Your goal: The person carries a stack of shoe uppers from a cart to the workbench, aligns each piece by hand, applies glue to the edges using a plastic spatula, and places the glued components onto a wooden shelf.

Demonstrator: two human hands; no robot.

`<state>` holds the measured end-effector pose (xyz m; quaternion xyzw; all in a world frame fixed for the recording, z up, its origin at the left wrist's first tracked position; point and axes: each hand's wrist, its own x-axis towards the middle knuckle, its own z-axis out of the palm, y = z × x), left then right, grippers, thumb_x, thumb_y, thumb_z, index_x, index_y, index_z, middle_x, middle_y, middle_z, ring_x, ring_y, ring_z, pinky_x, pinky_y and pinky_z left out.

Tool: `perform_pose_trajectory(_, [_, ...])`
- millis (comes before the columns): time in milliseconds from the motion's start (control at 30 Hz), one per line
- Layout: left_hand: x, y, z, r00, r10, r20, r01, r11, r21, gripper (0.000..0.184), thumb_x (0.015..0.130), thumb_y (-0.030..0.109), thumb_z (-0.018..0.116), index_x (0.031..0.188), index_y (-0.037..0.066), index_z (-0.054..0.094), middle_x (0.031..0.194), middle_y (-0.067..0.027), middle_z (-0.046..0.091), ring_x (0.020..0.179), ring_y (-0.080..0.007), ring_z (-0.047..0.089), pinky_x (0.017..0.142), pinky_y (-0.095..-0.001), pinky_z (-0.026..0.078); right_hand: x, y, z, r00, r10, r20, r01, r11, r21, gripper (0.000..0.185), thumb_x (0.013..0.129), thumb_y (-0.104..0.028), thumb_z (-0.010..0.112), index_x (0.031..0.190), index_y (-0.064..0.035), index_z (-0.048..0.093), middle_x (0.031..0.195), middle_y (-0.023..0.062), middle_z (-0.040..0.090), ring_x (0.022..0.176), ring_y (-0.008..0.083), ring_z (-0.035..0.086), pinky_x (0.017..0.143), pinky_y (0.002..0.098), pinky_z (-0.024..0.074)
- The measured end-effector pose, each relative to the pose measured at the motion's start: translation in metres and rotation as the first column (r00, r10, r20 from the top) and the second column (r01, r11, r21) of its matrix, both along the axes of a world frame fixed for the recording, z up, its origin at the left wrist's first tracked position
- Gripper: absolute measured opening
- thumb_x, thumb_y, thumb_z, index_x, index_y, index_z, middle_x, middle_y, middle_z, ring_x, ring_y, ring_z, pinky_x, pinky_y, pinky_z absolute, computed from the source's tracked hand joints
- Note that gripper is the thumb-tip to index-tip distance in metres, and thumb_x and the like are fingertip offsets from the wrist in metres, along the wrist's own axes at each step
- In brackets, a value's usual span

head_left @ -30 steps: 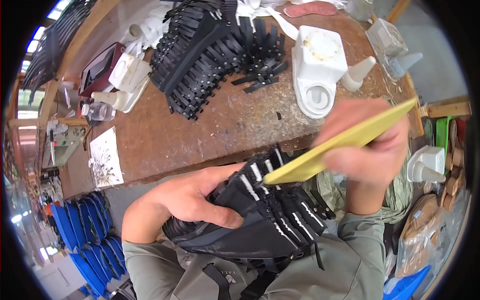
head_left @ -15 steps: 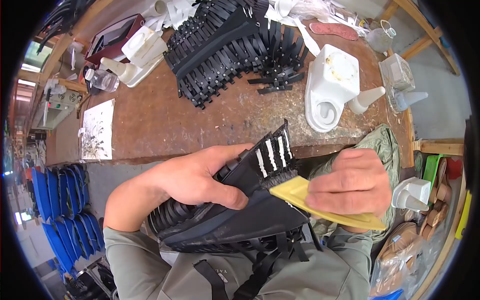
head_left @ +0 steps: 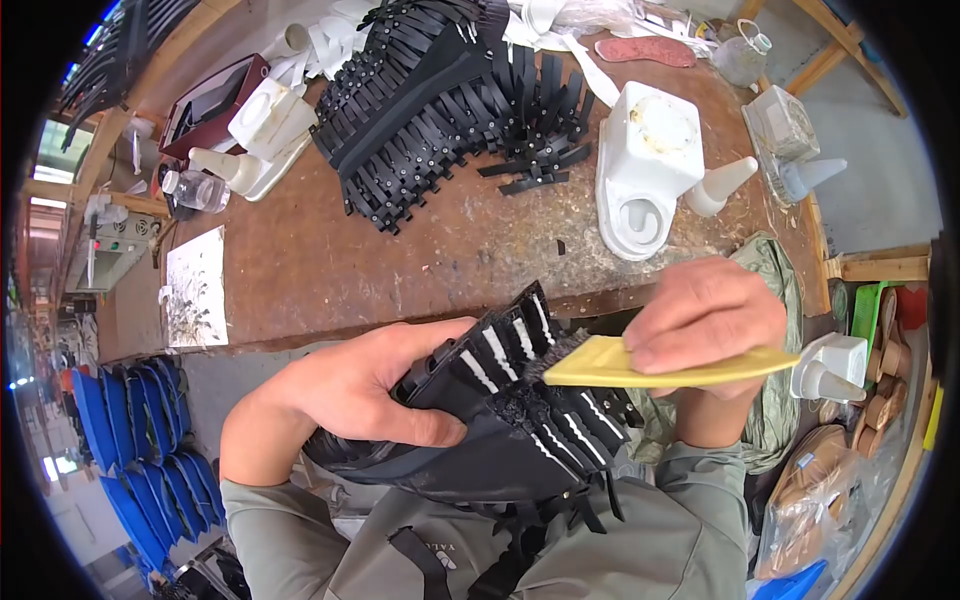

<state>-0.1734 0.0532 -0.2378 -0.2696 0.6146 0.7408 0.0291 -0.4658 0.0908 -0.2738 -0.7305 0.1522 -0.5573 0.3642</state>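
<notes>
Here, your left grip [head_left: 365, 390] clasps the black strapped piece [head_left: 445, 468] before the tabletop [head_left: 300, 280]; your right grip [head_left: 705, 315] holds the yellow brush [head_left: 660, 368], partly covering it. Beyond lie a strap bundle [head_left: 420, 135] and white container [head_left: 648, 140].

Clear bottle [head_left: 205, 191], red box [head_left: 188, 146], spotted sheet [head_left: 198, 280], blue pieces [head_left: 92, 418] left.

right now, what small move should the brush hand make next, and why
Probably draw the yellow brush lightly across the white stripes: the right hand holds it with bristles beside them, and the left hand grips the black strapped piece.
</notes>
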Motion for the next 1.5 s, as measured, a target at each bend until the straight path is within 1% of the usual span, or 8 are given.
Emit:
perform_pose_trajectory(233, [-0.001, -0.003, -0.010, 0.999, 0.038, 0.016, -0.038, 0.999, -0.020, 0.060, 0.077, 0.003, 0.069, 0.132, 0.002, 0.047, 0.111, -0.0059, 0.061, 0.100, -0.0118, 0.053, 0.090, -0.0276, 0.044, -0.013, 0.003, 0.010, 0.961, -0.038, -0.274, 0.010, 0.995, -0.102, 0.023, 0.082, -0.022, 0.070, 0.089, -0.0004, 0.071, 0.082, 0.0119, 0.068, 0.060, 0.0150, 0.061, 0.048, 0.0262, 0.0455])
perform_pose_trajectory(333, [0.000, -0.004, -0.021, 0.988, 0.126, 0.087, -0.123, 0.991, -0.044, 0.058, 0.076, 0.003, 0.070, 0.129, 0.003, 0.049, 0.110, -0.0066, 0.062, 0.100, -0.0125, 0.054, 0.090, -0.0277, 0.044, -0.040, 0.015, 0.001, 0.957, -0.137, -0.255, 0.183, 0.969, 0.165, 0.014, 0.079, -0.010, 0.071, 0.088, 0.0014, 0.071, 0.082, 0.0103, 0.066, 0.063, 0.0143, 0.061, 0.055, 0.0265, 0.0470])
perform_pose_trajectory(433, [0.008, -0.008, -0.031, 0.980, 0.178, 0.088, -0.168, 0.980, -0.109, 0.055, 0.075, 0.003, 0.070, 0.127, 0.003, 0.050, 0.107, -0.0068, 0.064, 0.098, -0.0123, 0.055, 0.088, -0.0279, 0.045, -0.060, 0.025, -0.044, 0.771, -0.612, -0.176, 0.585, 0.573, 0.574, 0.010, 0.083, -0.005, 0.069, 0.089, 0.0030, 0.070, 0.081, 0.0068, 0.066, 0.067, 0.0114, 0.059, 0.061, 0.0251, 0.0465])
perform_pose_trajectory(533, [0.008, -0.013, -0.045, 0.981, 0.138, 0.133, -0.118, 0.981, -0.151, 0.053, 0.075, 0.002, 0.070, 0.125, 0.003, 0.052, 0.104, -0.0068, 0.065, 0.095, -0.0122, 0.055, 0.087, -0.0281, 0.045, -0.064, 0.016, -0.089, 0.640, -0.706, -0.303, 0.717, 0.407, 0.566, 0.010, 0.086, -0.005, 0.066, 0.090, 0.0033, 0.069, 0.081, 0.0054, 0.065, 0.070, 0.0113, 0.059, 0.062, 0.0252, 0.0461])
perform_pose_trajectory(767, [-0.003, -0.024, -0.054, 0.982, 0.160, 0.101, -0.152, 0.985, -0.079, 0.052, 0.075, 0.001, 0.070, 0.124, 0.002, 0.052, 0.101, -0.0069, 0.066, 0.092, -0.0117, 0.056, 0.085, -0.0280, 0.045, -0.060, 0.006, -0.123, 0.531, -0.693, -0.487, 0.846, 0.466, 0.260, 0.013, 0.085, -0.010, 0.067, 0.091, 0.0025, 0.068, 0.081, 0.0078, 0.066, 0.070, 0.0137, 0.059, 0.064, 0.0275, 0.0464])
perform_pose_trajectory(1100, [-0.006, -0.032, -0.055, 0.985, 0.142, 0.099, -0.131, 0.985, -0.110, 0.057, 0.075, 0.001, 0.069, 0.128, 0.003, 0.049, 0.102, -0.0075, 0.066, 0.091, -0.0123, 0.058, 0.085, -0.0279, 0.046, -0.079, -0.002, -0.121, 0.706, -0.583, -0.402, 0.658, 0.331, 0.676, 0.013, 0.086, -0.014, 0.068, 0.088, -0.0007, 0.069, 0.069, 0.0007, 0.064, 0.053, 0.0046, 0.050, 0.048, 0.0211, 0.0386])
perform_pose_trajectory(1300, [-0.006, -0.028, -0.045, 0.993, 0.100, 0.067, -0.085, 0.976, -0.198, 0.058, 0.076, 0.003, 0.066, 0.130, 0.003, 0.046, 0.099, -0.0115, 0.065, 0.090, -0.0138, 0.058, 0.083, -0.0291, 0.047, -0.031, 0.012, -0.043, 0.895, -0.409, 0.178, 0.150, 0.653, 0.742, 0.012, 0.082, -0.006, 0.065, 0.080, 0.0058, 0.065, 0.064, 0.0105, 0.063, 0.044, 0.0096, 0.051, 0.043, 0.0218, 0.0374])
perform_pose_trajectory(1500, [-0.007, -0.010, -0.027, 0.996, 0.085, 0.042, -0.073, 0.971, -0.228, 0.055, 0.074, 0.001, 0.064, 0.127, 0.003, 0.047, 0.094, -0.0127, 0.065, 0.083, -0.0154, 0.060, 0.078, -0.0302, 0.048, 0.020, -0.001, -0.010, 0.997, 0.026, -0.073, 0.011, 0.880, 0.475, 0.011, 0.078, 0.002, 0.069, 0.089, 0.0037, 0.069, 0.075, 0.0099, 0.067, 0.062, 0.0127, 0.061, 0.052, 0.0256, 0.0455])
